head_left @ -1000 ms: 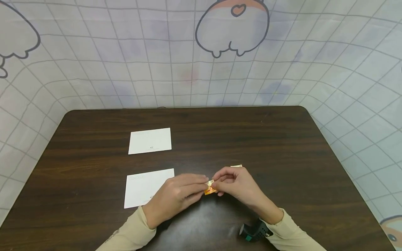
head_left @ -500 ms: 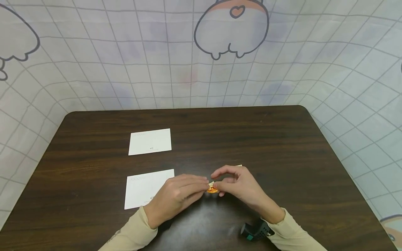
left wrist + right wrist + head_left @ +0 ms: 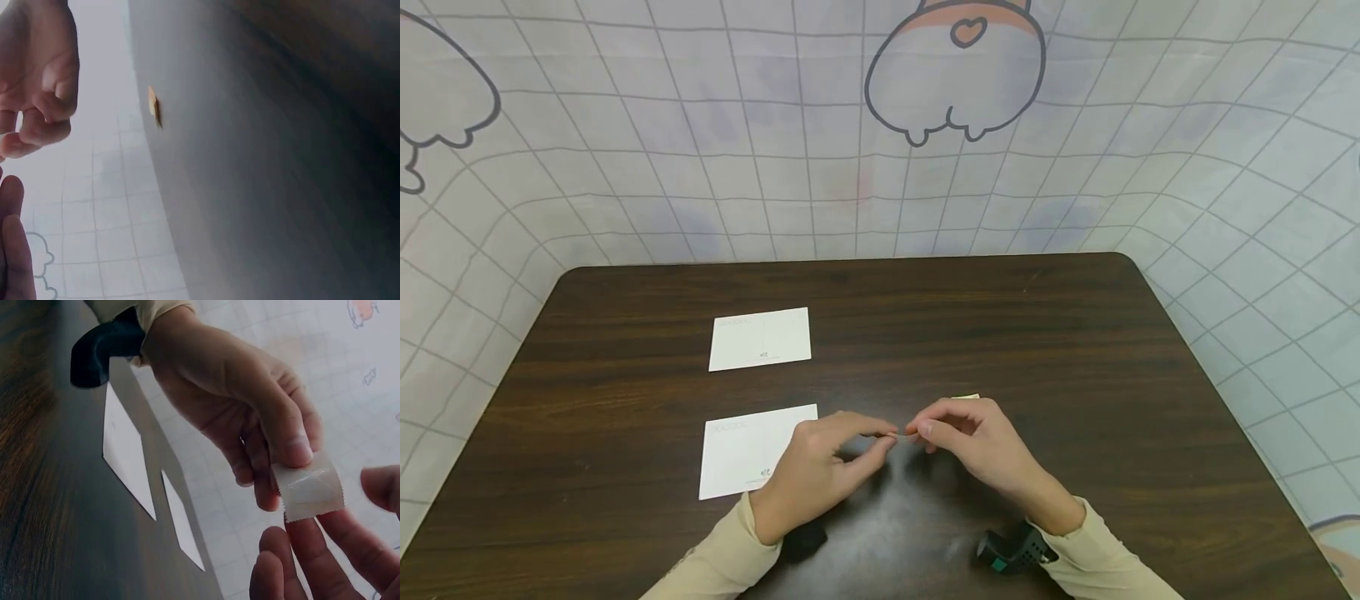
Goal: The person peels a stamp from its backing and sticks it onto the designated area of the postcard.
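My left hand [image 3: 820, 462] pinches a small stamp [image 3: 310, 494] at one end between thumb and fingers. The stamp has notched edges; its pale, shiny back faces the right wrist camera, with a slight bend across it. In the head view, the stamp [image 3: 906, 436] appears nearly edge-on between both hands. My right hand [image 3: 977, 437] is close on the other side, its fingertips [image 3: 306, 534] at the stamp's lower edge and its thumb [image 3: 380, 487] held apart. A second small yellowish piece [image 3: 155, 107] lies on the table, partly hidden behind the right hand in the head view.
Two white envelopes or cards, one near [image 3: 752, 450] and one farther back [image 3: 760, 338], lie left on the dark wooden table [image 3: 1075, 350]. A black wrist device [image 3: 1011, 548] sits at the right sleeve. A grid-patterned cloth [image 3: 820, 167] rises behind the table.
The stamp has turned from its orange printed face showing to nearly edge-on. The left thumb has parted from the flat fingers into a pinch. The right thumb and forefinger have shifted slightly.
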Demonstrator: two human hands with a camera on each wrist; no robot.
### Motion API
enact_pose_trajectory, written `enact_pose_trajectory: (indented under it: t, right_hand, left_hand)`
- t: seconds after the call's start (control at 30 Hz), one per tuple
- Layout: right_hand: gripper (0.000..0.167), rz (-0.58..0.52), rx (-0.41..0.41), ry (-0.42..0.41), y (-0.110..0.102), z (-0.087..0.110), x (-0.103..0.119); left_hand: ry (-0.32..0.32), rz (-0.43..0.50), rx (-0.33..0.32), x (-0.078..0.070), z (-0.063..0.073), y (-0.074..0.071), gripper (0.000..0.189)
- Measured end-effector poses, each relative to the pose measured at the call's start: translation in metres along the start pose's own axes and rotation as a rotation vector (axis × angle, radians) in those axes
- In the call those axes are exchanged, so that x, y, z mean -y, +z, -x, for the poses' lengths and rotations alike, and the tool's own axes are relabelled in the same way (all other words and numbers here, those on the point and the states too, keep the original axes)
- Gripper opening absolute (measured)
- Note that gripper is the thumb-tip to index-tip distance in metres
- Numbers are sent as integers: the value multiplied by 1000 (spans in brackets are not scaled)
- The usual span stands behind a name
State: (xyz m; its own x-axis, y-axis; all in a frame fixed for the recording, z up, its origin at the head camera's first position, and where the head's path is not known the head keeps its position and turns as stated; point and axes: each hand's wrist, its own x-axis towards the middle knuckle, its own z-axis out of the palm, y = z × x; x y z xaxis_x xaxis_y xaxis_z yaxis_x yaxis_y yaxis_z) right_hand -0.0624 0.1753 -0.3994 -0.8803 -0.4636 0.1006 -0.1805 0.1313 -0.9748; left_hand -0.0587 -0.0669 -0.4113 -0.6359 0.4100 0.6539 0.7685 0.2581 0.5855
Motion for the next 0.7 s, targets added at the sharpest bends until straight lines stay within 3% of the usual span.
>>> enact_pose_trajectory:
  t: [0.27,0.53,0.7]
  right_hand:
    - [9,-5,-38,44,6,1,2]
    - [8,-2,-90,70,11,0,2]
    - [9,-1,-101,103,14,0,2]
  left_hand:
    - [-310,126,-19,-7,2,4,9]
    - [-658,289,21,-13,4,8,7]
    - [-815,414,38,-13,5,11,16]
